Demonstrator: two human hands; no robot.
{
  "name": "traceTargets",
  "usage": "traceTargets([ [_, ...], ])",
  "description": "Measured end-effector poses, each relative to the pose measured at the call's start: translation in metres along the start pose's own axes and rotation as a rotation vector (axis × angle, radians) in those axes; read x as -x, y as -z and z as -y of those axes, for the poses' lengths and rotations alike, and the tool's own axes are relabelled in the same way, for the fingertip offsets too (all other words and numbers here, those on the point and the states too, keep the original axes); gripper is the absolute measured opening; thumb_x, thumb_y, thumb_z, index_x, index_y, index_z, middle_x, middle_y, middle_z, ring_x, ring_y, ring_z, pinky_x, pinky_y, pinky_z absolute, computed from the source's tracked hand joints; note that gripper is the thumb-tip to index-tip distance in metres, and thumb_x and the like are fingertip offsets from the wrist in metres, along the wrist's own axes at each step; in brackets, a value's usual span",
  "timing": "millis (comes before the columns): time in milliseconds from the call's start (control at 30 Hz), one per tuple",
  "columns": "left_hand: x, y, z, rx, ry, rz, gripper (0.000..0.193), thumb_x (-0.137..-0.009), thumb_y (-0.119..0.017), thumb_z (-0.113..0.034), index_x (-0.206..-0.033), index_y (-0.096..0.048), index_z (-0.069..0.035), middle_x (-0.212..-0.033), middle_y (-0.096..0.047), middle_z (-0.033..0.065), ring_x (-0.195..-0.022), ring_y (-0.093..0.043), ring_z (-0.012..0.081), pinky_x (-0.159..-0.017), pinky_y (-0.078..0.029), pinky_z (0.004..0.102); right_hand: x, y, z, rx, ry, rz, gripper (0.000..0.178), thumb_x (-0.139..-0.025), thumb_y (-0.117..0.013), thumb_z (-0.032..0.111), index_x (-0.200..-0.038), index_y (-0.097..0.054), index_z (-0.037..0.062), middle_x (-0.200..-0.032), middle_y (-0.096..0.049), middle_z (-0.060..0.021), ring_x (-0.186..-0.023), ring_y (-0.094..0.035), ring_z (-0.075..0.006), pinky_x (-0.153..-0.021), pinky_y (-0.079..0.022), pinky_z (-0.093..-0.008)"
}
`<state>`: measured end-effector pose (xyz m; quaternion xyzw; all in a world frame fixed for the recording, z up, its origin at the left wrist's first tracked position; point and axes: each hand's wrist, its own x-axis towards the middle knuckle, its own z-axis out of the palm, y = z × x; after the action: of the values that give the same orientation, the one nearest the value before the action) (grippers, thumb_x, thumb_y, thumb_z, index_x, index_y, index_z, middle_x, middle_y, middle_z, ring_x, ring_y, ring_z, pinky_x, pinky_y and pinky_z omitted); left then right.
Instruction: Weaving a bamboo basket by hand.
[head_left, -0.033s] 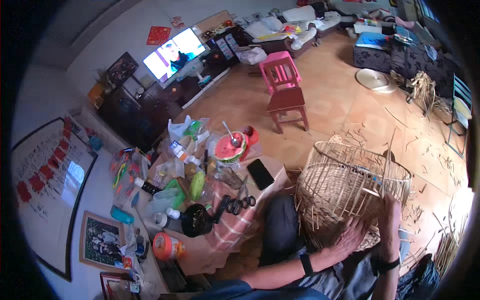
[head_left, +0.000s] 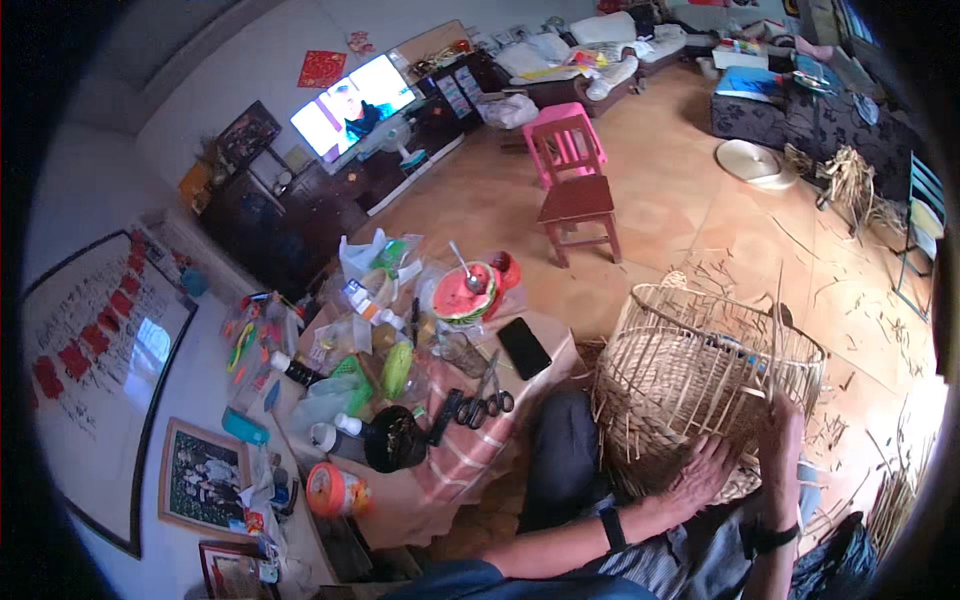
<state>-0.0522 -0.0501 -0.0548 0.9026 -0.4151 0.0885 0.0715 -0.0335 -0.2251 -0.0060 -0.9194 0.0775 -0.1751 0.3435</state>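
Observation:
A half-woven straw basket [head_left: 650, 400] rests tilted in front of my lap. Its lower wall is closely braided, while bare upright stakes [head_left: 735, 365] run up to the rim above. My left hand [head_left: 703, 468] lies flat against the near side of the weave, fingers stretched out. Beside it, at the near right of the basket, my right hand [head_left: 785, 435] is raised with its fingers pinched together on a thin straw strand [head_left: 777, 330] that rises past the rim. The fingertips partly hide where strand and weave meet.
On the left, a cluttered table holds a cut watermelon [head_left: 465, 292], a phone [head_left: 523, 348], scissors [head_left: 485, 403] and an orange-lidded tub [head_left: 335, 491]. A wooden chair [head_left: 577, 200] stands beyond. Straw scraps [head_left: 825, 430] litter the floor, and a straw bundle [head_left: 905, 490] lies at right.
A pale strip that stuck out leftward from my right hand no longer shows there. My right hand has shifted slightly; my left hand keeps its place on the basket.

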Motion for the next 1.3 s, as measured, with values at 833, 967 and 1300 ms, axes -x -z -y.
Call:
traceTargets([
  [833, 0.002, 0.012, 0.019, 0.434, -0.17, -0.241, 0.065, -0.082, -0.074, -0.029, -0.137, -0.052, -0.003, -0.12, -0.059, 0.0136, -0.111, -0.058, 0.0304, -0.099, -0.046, 0.0417, 0.119, 0.007, -0.037, -1.12, -0.535, -0.032, 0.023, -0.095, -0.07, 0.014, -0.114, -0.066, 0.0022, -0.093, -0.068, -0.0016, -0.077, -0.062, -0.0089, -0.067, -0.048, -0.0228],
  [967, -0.014, 0.027, 0.003, 0.52, -0.047, -0.163, 0.03, -0.094, -0.065, -0.027, -0.11, -0.061, -0.002, -0.103, -0.061, 0.0144, -0.1, -0.061, 0.031, -0.09, -0.047, 0.0432, 0.097, -0.009, -0.106, -0.861, -0.479, -0.07, 0.028, -0.095, -0.068, 0.007, -0.119, -0.057, -0.0034, -0.102, -0.069, -0.0111, -0.087, -0.064, -0.017, -0.083, -0.053, -0.0317],
  [1300, -0.023, 0.007, -0.003, 0.475, 0.052, -0.342, 0.013, -0.092, -0.063, -0.019, -0.091, -0.058, -0.007, -0.088, -0.061, 0.0119, -0.088, -0.061, 0.0301, -0.081, -0.048, 0.041, 0.077, -0.018, -0.049, -0.569, -0.359, -0.324, 0.021, -0.099, -0.063, 0.007, -0.116, -0.054, -0.0011, -0.082, -0.056, -0.0021, -0.074, -0.051, -0.0107, -0.061, -0.044, -0.027],
])
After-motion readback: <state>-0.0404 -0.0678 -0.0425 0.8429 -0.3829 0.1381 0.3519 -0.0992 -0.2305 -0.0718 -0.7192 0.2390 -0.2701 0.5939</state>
